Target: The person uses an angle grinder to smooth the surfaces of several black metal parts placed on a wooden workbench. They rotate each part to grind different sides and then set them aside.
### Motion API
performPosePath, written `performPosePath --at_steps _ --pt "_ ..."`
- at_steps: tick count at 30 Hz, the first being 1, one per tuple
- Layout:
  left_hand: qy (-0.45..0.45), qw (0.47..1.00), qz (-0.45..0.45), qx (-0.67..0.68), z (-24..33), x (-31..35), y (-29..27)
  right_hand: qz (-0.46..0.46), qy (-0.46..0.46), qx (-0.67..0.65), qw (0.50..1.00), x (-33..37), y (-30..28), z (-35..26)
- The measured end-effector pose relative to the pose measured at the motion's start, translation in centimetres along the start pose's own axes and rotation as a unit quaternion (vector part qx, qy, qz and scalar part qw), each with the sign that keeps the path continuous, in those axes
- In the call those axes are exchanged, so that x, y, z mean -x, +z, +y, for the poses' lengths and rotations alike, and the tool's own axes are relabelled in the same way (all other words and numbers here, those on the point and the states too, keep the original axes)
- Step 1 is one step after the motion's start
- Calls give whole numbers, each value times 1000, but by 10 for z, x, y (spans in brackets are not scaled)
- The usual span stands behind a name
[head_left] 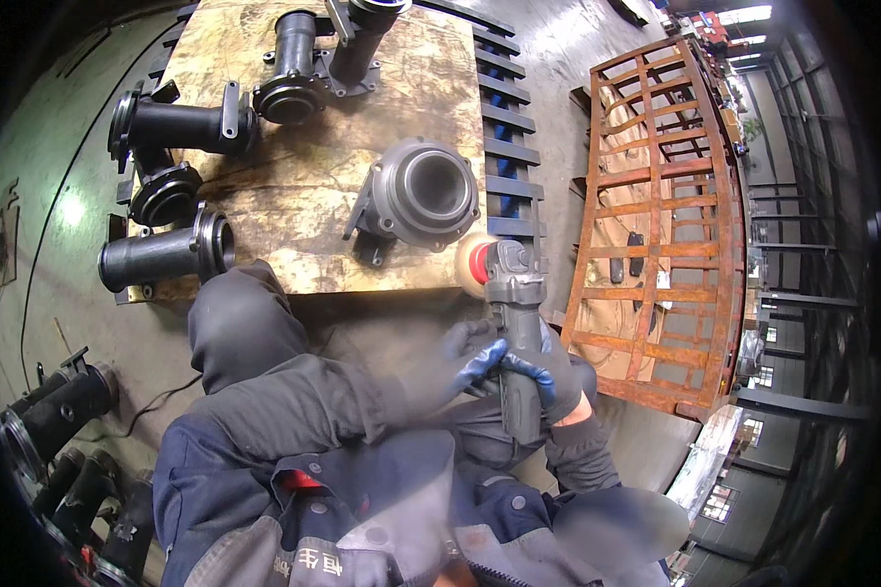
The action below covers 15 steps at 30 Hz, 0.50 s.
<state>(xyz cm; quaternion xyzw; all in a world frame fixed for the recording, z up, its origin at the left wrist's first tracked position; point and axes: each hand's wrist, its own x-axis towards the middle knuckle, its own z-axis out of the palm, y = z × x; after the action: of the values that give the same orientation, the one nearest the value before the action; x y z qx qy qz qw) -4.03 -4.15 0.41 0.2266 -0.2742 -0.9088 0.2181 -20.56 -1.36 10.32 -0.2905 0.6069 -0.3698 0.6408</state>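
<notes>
An angle grinder stands almost upright in front of me, grey and black, its red and tan disc at the table's front right corner. My right hand, in a grey and blue glove, wraps round its body from the right. From the left, my left hand closes against the same body; it is gloved too and partly blurred. Just beyond the disc, a dark metal flanged pipe casting stands on the table, its round opening facing up. The disc and casting look close; I cannot tell whether they touch.
Several black pipe castings lie or stand along the left and far side of the stained wooden tabletop. More castings are on the floor at left. A rusty orange metal cage stands at right. A dark cable crosses the floor.
</notes>
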Motion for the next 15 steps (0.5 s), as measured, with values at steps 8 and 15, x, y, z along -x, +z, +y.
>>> performPosePath --at_steps 8,15 --pt "-3 996 -43 -76 27 12 -2 -58 15 -16 998 -3 9 2" --pt "-45 998 -5 -42 20 17 -3 -126 59 -34 990 -7 38 -20"
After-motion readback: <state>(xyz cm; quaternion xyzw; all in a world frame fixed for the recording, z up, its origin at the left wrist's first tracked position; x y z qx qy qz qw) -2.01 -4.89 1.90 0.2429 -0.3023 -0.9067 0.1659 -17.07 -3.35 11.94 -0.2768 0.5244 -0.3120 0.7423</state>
